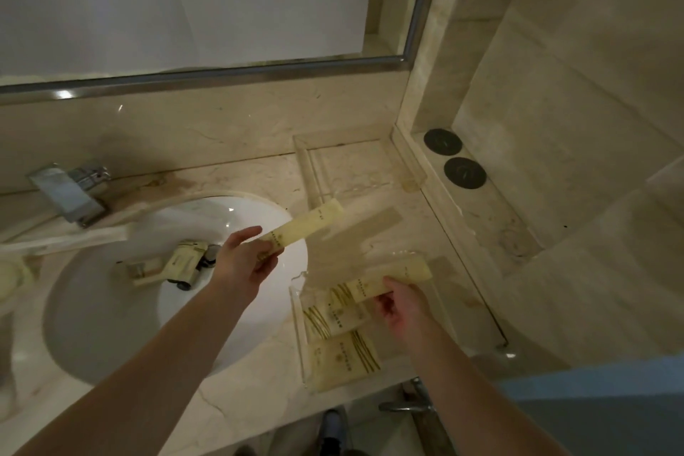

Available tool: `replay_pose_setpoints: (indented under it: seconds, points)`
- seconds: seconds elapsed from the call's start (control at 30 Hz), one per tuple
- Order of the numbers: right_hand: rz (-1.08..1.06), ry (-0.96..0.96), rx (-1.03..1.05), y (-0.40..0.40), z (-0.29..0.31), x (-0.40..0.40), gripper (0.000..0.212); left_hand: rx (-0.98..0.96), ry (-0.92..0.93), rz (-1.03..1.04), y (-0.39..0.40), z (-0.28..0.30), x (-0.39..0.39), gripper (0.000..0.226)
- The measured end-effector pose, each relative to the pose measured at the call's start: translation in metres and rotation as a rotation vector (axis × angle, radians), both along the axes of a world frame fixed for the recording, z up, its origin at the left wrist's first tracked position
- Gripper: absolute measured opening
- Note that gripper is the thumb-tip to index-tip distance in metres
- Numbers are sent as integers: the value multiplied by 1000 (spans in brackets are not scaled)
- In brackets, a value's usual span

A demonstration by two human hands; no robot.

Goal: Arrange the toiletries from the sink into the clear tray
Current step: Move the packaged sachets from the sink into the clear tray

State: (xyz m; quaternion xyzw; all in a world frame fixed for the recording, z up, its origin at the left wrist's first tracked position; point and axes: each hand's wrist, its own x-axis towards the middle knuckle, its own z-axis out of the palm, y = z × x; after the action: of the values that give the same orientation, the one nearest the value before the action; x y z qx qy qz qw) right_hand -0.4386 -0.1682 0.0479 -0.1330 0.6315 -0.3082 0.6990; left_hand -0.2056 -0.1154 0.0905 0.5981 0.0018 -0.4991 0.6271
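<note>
My left hand (246, 258) grips a long cream toiletry packet (310, 223) above the right rim of the white sink (111, 326). My right hand (401, 304) holds a second long cream packet (392, 278) over the clear tray (298, 322), which sits on the counter right of the sink. Two flat cream sachets with gold stripes (346, 359) lie in the tray's near end. More cream packets (181, 262) remain in the sink bowl around the drain.
A chrome faucet (70, 192) stands behind the sink at left. A marble ledge at right carries two dark round discs (454, 157). A mirror runs along the back wall. A soap dish (9, 279) sits at the far left edge.
</note>
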Motion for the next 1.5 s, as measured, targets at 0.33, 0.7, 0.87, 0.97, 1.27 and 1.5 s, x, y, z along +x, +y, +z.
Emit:
replay_pose_setpoints:
  seconds: [0.33, 0.7, 0.87, 0.97, 1.27, 1.5]
  points:
    - [141, 41, -20, 1, -19, 29, 16, 117, -22, -149, 15, -14, -9, 23]
    - [649, 723, -167, 2, -18, 25, 40, 123, -107, -328, 14, -18, -27, 19]
    - [600, 686, -75, 1, -16, 14, 41, 124, -127, -369, 8, -19, -34, 18]
    - [526, 679, -22, 0, -14, 7, 46, 126, -133, -379, 5, -20, -39, 19]
    - [54, 44, -182, -10, 0, -5, 47, 131, -172, -448, 0, -21, -56, 19]
    - [235, 242, -294, -12, -10, -14, 6, 205, -432, -587, -2, -29, -61, 21]
